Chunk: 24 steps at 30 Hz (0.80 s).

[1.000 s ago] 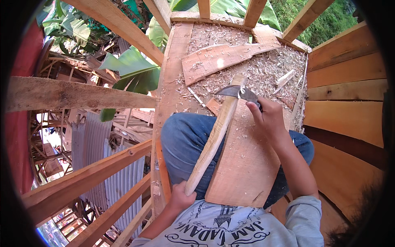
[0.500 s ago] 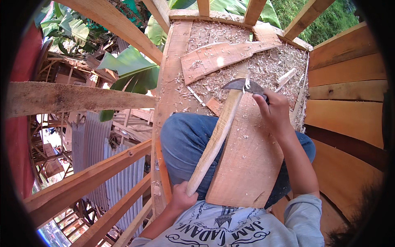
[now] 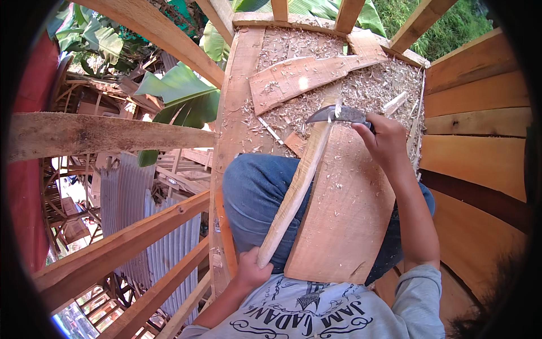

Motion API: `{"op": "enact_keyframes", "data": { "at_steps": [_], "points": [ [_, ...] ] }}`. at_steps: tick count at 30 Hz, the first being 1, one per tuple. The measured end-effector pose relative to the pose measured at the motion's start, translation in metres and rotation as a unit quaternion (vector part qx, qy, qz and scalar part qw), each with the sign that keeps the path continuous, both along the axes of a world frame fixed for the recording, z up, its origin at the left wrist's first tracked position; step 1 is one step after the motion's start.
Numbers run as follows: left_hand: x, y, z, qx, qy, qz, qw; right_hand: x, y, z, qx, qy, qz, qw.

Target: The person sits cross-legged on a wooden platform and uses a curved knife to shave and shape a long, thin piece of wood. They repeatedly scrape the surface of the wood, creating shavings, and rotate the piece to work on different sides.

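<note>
My left hand (image 3: 253, 270) is wrapped around the near end of a long, pale wooden stick (image 3: 292, 199). The stick slants away from me, up and to the right. My right hand (image 3: 386, 141) grips the handle of a machete with a short, curved dark blade (image 3: 339, 114); the handle is mostly hidden in my fist. The blade lies across the stick near its far end, and a pale curl of wood stands at the edge. Under the stick's far part, a broad plank (image 3: 345, 214) rests over my lap, dotted with shavings.
Wood shavings (image 3: 370, 85) cover the floorboards ahead, around an irregular board (image 3: 305, 79). Wooden rails (image 3: 113, 134) stand at the left, with corrugated sheets (image 3: 127, 192) below them. An orange plank wall (image 3: 474, 155) rises on the right. A large leaf (image 3: 183, 96) hangs beyond the rail.
My right hand and the machete have shifted slightly right, and the blade angle has changed a little. The left hand still holds the stick in nearly the same place.
</note>
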<state>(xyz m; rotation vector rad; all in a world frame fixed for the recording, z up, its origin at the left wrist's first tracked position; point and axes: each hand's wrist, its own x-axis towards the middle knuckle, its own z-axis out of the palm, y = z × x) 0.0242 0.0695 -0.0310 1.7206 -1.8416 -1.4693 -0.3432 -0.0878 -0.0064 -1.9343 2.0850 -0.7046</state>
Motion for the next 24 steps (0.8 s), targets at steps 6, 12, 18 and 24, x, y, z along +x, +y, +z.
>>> {"op": "enact_keyframes", "data": {
  "at_steps": [6,12,18,24],
  "points": [
    [0.001,-0.003,0.001,0.004,0.012,0.008,1.000,0.017,0.014,0.001,-0.048,-0.001,0.042,0.998],
    [0.010,-0.004,-0.004,0.000,0.035,-0.021,0.999,-0.024,0.011,0.002,-0.060,-0.183,-0.176,0.965],
    [0.019,-0.004,-0.009,0.055,0.050,-0.016,0.997,-0.013,0.043,0.008,0.038,-0.313,-0.169,0.934],
    [0.029,-0.016,-0.006,0.198,0.123,-0.016,0.972,-0.003,0.067,0.008,0.074,-0.401,-0.189,0.893]
  ]
}}
